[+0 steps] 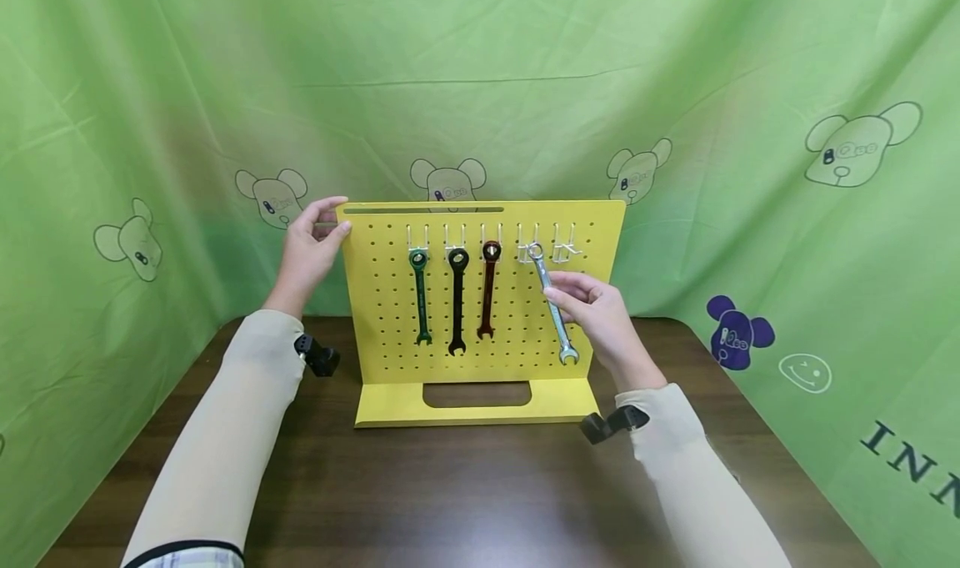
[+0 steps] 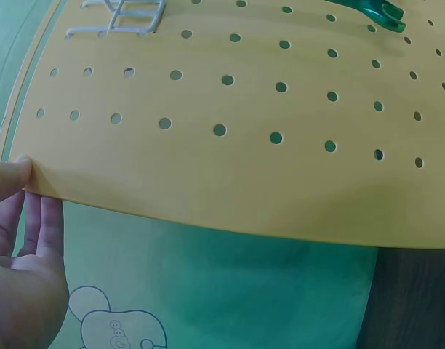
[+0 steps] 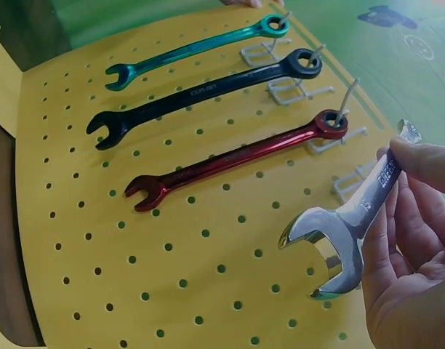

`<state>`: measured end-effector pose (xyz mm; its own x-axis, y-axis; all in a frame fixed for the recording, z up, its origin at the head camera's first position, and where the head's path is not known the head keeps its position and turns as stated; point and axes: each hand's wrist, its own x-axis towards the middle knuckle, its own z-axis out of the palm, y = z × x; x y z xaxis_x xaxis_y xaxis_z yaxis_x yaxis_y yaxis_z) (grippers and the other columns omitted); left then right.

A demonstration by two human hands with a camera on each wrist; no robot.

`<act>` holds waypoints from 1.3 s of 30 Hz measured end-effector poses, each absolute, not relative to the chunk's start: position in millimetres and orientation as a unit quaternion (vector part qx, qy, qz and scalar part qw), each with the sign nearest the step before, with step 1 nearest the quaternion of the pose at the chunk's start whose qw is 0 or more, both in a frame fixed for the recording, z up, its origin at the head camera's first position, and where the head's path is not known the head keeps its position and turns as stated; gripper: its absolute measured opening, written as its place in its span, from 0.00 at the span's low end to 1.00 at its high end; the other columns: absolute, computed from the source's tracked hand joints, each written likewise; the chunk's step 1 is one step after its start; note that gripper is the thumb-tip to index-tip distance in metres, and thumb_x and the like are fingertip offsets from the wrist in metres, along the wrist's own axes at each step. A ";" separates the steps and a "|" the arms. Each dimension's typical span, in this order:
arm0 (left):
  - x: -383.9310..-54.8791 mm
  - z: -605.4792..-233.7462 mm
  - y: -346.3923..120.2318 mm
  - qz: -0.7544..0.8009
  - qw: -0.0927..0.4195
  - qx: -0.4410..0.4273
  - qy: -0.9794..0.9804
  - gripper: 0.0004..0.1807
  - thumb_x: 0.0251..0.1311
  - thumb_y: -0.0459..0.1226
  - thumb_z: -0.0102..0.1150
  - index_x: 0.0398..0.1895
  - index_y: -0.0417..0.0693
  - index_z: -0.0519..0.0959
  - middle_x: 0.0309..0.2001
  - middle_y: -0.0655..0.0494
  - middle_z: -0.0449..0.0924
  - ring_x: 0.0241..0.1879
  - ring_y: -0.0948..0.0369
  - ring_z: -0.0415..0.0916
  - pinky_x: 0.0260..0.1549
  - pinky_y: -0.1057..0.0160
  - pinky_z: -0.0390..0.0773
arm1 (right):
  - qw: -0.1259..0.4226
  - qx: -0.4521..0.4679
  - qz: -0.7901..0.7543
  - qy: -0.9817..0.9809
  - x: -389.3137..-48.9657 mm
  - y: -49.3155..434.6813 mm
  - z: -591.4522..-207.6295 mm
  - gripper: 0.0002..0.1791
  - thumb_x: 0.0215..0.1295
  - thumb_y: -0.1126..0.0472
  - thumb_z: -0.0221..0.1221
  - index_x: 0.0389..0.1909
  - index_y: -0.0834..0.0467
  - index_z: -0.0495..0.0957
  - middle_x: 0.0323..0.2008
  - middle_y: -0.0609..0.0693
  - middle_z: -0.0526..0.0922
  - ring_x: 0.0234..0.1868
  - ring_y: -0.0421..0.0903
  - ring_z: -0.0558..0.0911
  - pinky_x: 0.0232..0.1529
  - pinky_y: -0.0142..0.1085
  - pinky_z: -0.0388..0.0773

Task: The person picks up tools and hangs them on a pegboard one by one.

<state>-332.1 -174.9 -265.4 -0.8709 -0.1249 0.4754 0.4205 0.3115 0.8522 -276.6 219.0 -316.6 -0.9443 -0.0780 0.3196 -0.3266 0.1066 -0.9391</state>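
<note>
A yellow pegboard (image 1: 555, 210) stands upright on the table. At its upper left corner my left hand (image 1: 306, 251) pinches the edge, thumb in front and fingers behind. My right hand (image 1: 603, 318) holds a silver combination wrench (image 1: 557, 314) by its shaft, open end down, in front of the board's right side. The wrench's ring end overlaps the fourth hook in the head view; whether it sits on the hook I cannot tell. Left of it hang a green wrench (image 1: 422, 301), a black wrench (image 1: 458, 301) and a red wrench (image 1: 487, 293), each by its ring end.
Farthest right on the board is a white hook (image 1: 564, 253) with no wrench on it. The board's base (image 1: 390, 405) has a wide cutout and rests on the dark wooden table (image 1: 450, 493). Green printed cloth (image 1: 480, 67) encloses the back and sides.
</note>
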 end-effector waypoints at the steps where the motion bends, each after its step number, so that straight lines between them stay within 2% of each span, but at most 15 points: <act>1: -332.2 -265.2 -174.9 -0.579 0.236 -0.095 -0.775 0.21 0.71 0.33 0.57 0.66 0.48 0.74 0.54 0.48 0.73 0.50 0.53 0.73 0.49 0.62 0.77 | 0.094 0.135 0.655 -0.737 -278.2 218.4 -317.7 0.19 0.67 0.58 0.66 0.55 0.60 0.81 0.46 0.55 0.86 0.42 0.45 0.83 0.39 0.33 0.82; 10: -332.8 -265.7 -174.9 -0.582 0.233 -0.093 -0.773 0.21 0.71 0.33 0.58 0.66 0.48 0.74 0.54 0.48 0.73 0.50 0.53 0.73 0.48 0.62 0.78 | 0.085 0.108 0.672 -0.728 -287.4 213.0 -328.3 0.20 0.67 0.61 0.65 0.57 0.64 0.78 0.39 0.40 0.86 0.39 0.40 0.82 0.38 0.31 0.81; 14: -333.2 -266.9 -175.6 -0.581 0.237 -0.094 -0.773 0.21 0.71 0.34 0.58 0.65 0.49 0.75 0.53 0.49 0.73 0.50 0.53 0.73 0.47 0.63 0.77 | 0.081 0.102 0.685 -0.717 -290.8 211.3 -332.7 0.20 0.68 0.62 0.64 0.58 0.65 0.77 0.39 0.40 0.86 0.39 0.39 0.82 0.39 0.30 0.80; 22: -333.7 -266.6 -175.7 -0.576 0.237 -0.094 -0.776 0.21 0.71 0.34 0.58 0.65 0.50 0.75 0.53 0.48 0.73 0.50 0.54 0.73 0.48 0.62 0.77 | 0.063 0.093 0.692 -0.714 -299.0 206.9 -337.9 0.25 0.70 0.62 0.62 0.63 0.71 0.71 0.42 0.41 0.83 0.44 0.38 0.81 0.45 0.30 0.81; 30: -333.2 -266.5 -174.8 -0.575 0.236 -0.094 -0.777 0.21 0.71 0.34 0.58 0.66 0.49 0.74 0.54 0.48 0.73 0.51 0.51 0.72 0.48 0.61 0.77 | 0.038 0.086 0.712 -0.696 -306.8 202.6 -339.8 0.27 0.72 0.63 0.60 0.65 0.72 0.67 0.46 0.45 0.81 0.47 0.39 0.80 0.51 0.31 0.79; 39: -333.7 -266.8 -174.8 -0.576 0.236 -0.089 -0.778 0.21 0.71 0.34 0.58 0.66 0.51 0.75 0.55 0.47 0.73 0.51 0.54 0.73 0.49 0.61 0.77 | 0.020 0.100 0.732 -0.674 -310.9 201.0 -340.6 0.27 0.72 0.66 0.58 0.66 0.73 0.65 0.47 0.47 0.81 0.47 0.40 0.80 0.54 0.33 0.78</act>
